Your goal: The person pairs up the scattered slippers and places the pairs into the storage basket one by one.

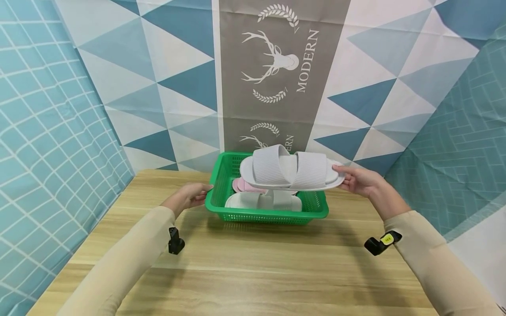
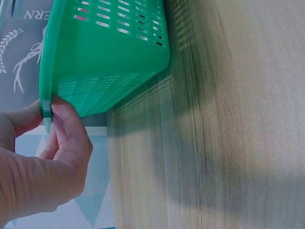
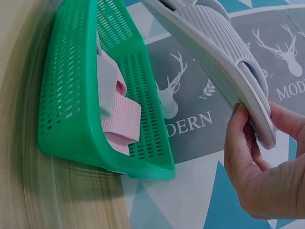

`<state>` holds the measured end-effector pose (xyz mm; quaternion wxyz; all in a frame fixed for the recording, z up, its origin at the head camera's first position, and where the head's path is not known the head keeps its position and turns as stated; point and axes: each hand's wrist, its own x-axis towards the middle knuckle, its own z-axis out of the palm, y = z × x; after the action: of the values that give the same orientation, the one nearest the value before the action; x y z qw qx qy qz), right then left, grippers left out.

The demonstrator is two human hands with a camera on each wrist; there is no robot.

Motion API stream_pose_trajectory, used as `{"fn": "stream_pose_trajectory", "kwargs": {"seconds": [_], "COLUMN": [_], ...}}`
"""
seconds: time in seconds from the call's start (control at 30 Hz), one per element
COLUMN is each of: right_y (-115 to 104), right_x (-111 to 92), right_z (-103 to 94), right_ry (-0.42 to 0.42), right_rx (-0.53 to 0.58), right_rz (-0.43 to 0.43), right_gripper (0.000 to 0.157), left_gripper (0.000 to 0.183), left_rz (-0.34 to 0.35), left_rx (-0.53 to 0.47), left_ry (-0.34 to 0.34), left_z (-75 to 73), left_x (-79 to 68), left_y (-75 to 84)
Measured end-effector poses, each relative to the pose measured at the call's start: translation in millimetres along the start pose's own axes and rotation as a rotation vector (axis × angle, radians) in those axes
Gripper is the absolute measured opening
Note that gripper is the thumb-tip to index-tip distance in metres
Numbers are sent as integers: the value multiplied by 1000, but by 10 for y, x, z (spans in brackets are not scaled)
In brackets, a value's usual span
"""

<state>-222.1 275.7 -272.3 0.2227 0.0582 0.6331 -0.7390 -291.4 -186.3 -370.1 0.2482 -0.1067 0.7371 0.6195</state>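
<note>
My right hand [image 1: 361,181] grips one end of a pair of white slide slippers [image 1: 312,169] with ribbed straps, thumb on top and fingers beneath. The pair is held above a green plastic basket [image 1: 272,215], with the two straps showing side by side. In the right wrist view the slippers [image 3: 214,43] tilt beside the basket. My left hand [image 1: 191,195] pinches the basket's left rim between thumb and fingers, as the left wrist view shows of the rim [image 2: 46,90]. Inside the basket lie white slippers [image 1: 247,200] and pink slippers [image 3: 123,117], partly hidden.
The basket stands on a wood-grain table [image 1: 253,263], near its back edge. Behind it hangs a patterned backdrop [image 1: 189,87] with triangles and deer heads. A blue tiled-pattern sheet [image 1: 47,131] borders the table's left side.
</note>
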Motion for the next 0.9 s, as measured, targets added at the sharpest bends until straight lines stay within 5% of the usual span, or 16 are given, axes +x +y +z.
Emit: {"fn": "stream_pose_trajectory", "kwargs": {"seconds": [0.9], "right_y": [-155], "right_x": [260], "right_z": [88], "right_ry": [36], "right_rx": [95], "right_rz": [35], "right_gripper": [11], "left_gripper": [45], "left_rz": [1], "left_rx": [-8], "left_ry": [11], "left_z": [-12], "left_x": [38], "left_y": [-20]}}
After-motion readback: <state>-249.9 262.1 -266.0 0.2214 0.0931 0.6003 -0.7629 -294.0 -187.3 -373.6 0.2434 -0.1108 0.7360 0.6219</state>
